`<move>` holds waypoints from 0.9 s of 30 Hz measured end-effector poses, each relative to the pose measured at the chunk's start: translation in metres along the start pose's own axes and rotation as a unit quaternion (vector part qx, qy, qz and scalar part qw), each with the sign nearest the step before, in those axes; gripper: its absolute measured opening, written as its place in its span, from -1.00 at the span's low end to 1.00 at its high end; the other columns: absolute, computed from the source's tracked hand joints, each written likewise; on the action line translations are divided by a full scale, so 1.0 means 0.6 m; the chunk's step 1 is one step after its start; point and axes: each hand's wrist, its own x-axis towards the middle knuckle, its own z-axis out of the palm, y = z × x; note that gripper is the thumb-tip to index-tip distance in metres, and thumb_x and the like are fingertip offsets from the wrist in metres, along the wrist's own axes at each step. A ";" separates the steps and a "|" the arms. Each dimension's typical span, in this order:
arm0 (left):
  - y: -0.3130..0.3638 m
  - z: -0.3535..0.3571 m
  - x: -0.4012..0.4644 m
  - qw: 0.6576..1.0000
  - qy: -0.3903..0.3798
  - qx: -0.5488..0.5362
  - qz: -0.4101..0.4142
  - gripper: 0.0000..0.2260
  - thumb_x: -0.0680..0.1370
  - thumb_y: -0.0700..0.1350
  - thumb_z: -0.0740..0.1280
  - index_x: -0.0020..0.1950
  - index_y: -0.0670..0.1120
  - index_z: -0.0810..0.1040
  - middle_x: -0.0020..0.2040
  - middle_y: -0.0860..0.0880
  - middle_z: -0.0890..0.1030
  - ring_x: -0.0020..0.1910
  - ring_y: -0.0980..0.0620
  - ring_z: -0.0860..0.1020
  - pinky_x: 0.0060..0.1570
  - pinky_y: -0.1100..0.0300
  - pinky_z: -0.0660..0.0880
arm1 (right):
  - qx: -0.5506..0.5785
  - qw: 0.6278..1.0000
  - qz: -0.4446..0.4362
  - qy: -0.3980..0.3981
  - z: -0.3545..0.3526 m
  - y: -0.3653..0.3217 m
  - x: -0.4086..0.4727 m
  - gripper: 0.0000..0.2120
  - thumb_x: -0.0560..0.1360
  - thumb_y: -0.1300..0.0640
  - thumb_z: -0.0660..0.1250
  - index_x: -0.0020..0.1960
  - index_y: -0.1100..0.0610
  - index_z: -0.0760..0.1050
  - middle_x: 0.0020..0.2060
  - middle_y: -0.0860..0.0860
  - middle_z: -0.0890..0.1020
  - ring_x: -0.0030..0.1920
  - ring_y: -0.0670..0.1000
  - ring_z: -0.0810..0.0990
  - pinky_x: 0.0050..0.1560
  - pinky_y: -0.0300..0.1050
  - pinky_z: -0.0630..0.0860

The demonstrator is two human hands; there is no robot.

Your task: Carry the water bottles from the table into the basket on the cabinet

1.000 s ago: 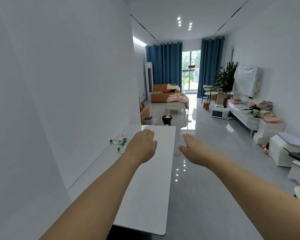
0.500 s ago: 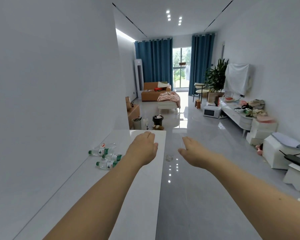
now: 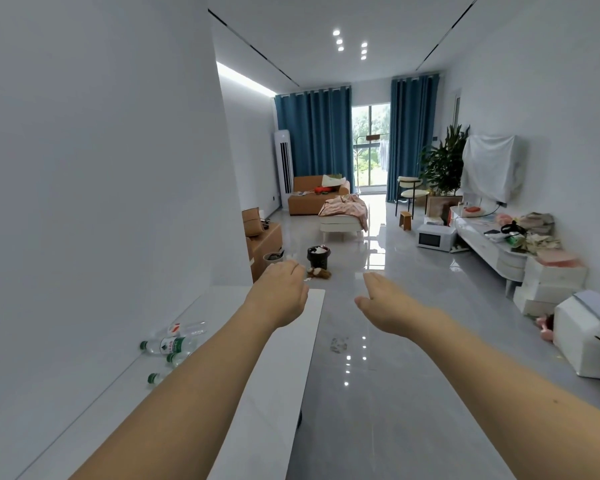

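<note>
Several clear water bottles lie on their sides on the long white table (image 3: pixel 284 341), close to the left wall. One has a red label (image 3: pixel 184 329), one a green label (image 3: pixel 168 345), and two more green-capped bottles (image 3: pixel 174 358) (image 3: pixel 155 377) are partly hidden behind my left forearm. My left hand (image 3: pixel 279 292) hovers over the table's far end with relaxed fingers, holding nothing. My right hand (image 3: pixel 387 303) is stretched out over the floor, fingers straight and empty. No basket is in view.
A white wall runs along the left. The grey glossy floor (image 3: pixel 378 393) stretches ahead. A black bin (image 3: pixel 318 256) and a soft toy (image 3: pixel 319 272) stand past the table. White boxes (image 3: pixel 582 336) and a low white cabinet (image 3: pixel 489 244) line the right wall.
The view has moved forward along the table. The bottles now sit lower and nearer, partly behind my left forearm. Both hands stay outstretched and empty.
</note>
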 end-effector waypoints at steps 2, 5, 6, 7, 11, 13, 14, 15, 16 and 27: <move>-0.007 0.016 0.035 1.000 -0.008 0.000 -0.005 -0.69 0.65 -0.04 0.10 0.32 -0.15 0.43 0.28 -0.12 0.50 0.21 -0.09 0.45 0.31 0.02 0.36 | 0.003 1.000 0.001 -0.004 -0.001 0.019 0.035 -0.40 0.64 0.00 0.06 0.56 0.23 -0.07 0.56 0.12 0.01 0.54 0.08 -0.02 0.48 -0.04 -0.03; -0.018 0.048 0.086 1.000 -0.025 0.001 -0.008 -0.68 0.66 -0.04 0.10 0.34 -0.14 0.41 0.30 -0.11 0.49 0.24 -0.09 0.45 0.38 0.00 0.32 | 0.010 1.000 0.003 -0.011 0.003 0.046 0.088 -0.41 0.64 0.01 0.06 0.55 0.24 -0.05 0.56 0.13 0.03 0.54 0.09 -0.01 0.48 -0.04 -0.02; -0.023 0.062 0.103 1.000 -0.029 0.001 -0.008 -0.68 0.66 -0.04 0.10 0.35 -0.14 0.41 0.31 -0.11 0.49 0.26 -0.09 0.44 0.40 -0.01 0.30 | 0.011 1.000 0.003 -0.014 0.005 0.055 0.108 -0.41 0.64 0.01 0.07 0.55 0.25 -0.03 0.55 0.13 0.04 0.54 0.10 0.00 0.48 -0.03 -0.01; -0.029 0.075 0.122 0.999 -0.031 -0.001 -0.010 -0.67 0.66 -0.04 0.10 0.36 -0.14 0.40 0.32 -0.11 0.48 0.26 -0.08 0.44 0.39 0.00 0.30 | 0.011 1.000 0.003 -0.016 0.007 0.062 0.129 -0.42 0.64 0.02 0.07 0.55 0.25 -0.03 0.55 0.13 0.04 0.54 0.10 0.00 0.48 -0.03 -0.01; -0.058 0.135 0.207 1.000 -0.027 -0.011 -0.008 -0.69 0.65 -0.05 0.11 0.32 -0.15 0.42 0.29 -0.12 0.49 0.23 -0.09 0.44 0.29 0.04 0.36 | 0.003 1.000 0.003 -0.016 0.015 0.090 0.235 -0.41 0.64 0.03 0.06 0.55 0.24 -0.05 0.56 0.13 0.03 0.54 0.09 0.00 0.48 -0.03 -0.01; -0.081 0.164 0.263 1.000 -0.015 -0.010 -0.002 -0.70 0.65 -0.05 0.12 0.29 -0.15 0.44 0.27 -0.12 0.50 0.21 -0.09 0.45 0.26 0.05 0.36 | -0.002 1.000 0.001 -0.010 0.016 0.101 0.303 -0.41 0.63 0.03 0.07 0.55 0.23 -0.04 0.56 0.13 0.04 0.54 0.10 0.01 0.48 -0.03 0.00; -0.095 0.179 0.293 1.000 -0.007 -0.014 -0.002 -0.70 0.65 -0.05 0.12 0.29 -0.16 0.44 0.26 -0.12 0.50 0.20 -0.09 0.45 0.25 0.04 0.36 | -0.005 1.000 -0.001 -0.006 0.016 0.105 0.339 -0.41 0.63 0.03 0.07 0.56 0.23 -0.03 0.56 0.13 0.05 0.54 0.10 0.02 0.48 -0.03 0.01; -0.108 0.193 0.322 1.000 -0.002 -0.020 -0.004 -0.71 0.65 -0.05 0.12 0.28 -0.16 0.45 0.26 -0.13 0.50 0.19 -0.09 0.45 0.24 0.04 0.37 | -0.007 1.000 -0.002 -0.004 0.016 0.109 0.375 -0.41 0.63 0.03 0.07 0.55 0.23 -0.03 0.55 0.13 0.05 0.53 0.10 0.02 0.47 -0.03 0.01; -0.122 0.208 0.351 1.000 0.002 -0.025 -0.007 -0.71 0.65 -0.04 0.12 0.27 -0.16 0.45 0.25 -0.13 0.50 0.18 -0.09 0.46 0.23 0.04 0.38 | -0.008 1.000 -0.001 -0.004 0.017 0.113 0.412 -0.41 0.63 0.03 0.07 0.55 0.23 -0.03 0.55 0.13 0.05 0.53 0.10 0.02 0.47 -0.03 0.01; -0.298 0.339 0.562 0.997 -0.020 -0.032 -0.072 -0.68 0.66 -0.05 0.12 0.32 -0.19 0.44 0.29 -0.14 0.50 0.22 -0.11 0.45 0.25 0.04 0.39 | -0.027 0.998 -0.037 -0.039 0.048 0.078 0.741 -0.52 0.62 0.08 0.08 0.47 0.28 0.16 0.45 0.18 0.27 0.44 0.14 0.23 0.41 -0.01 0.16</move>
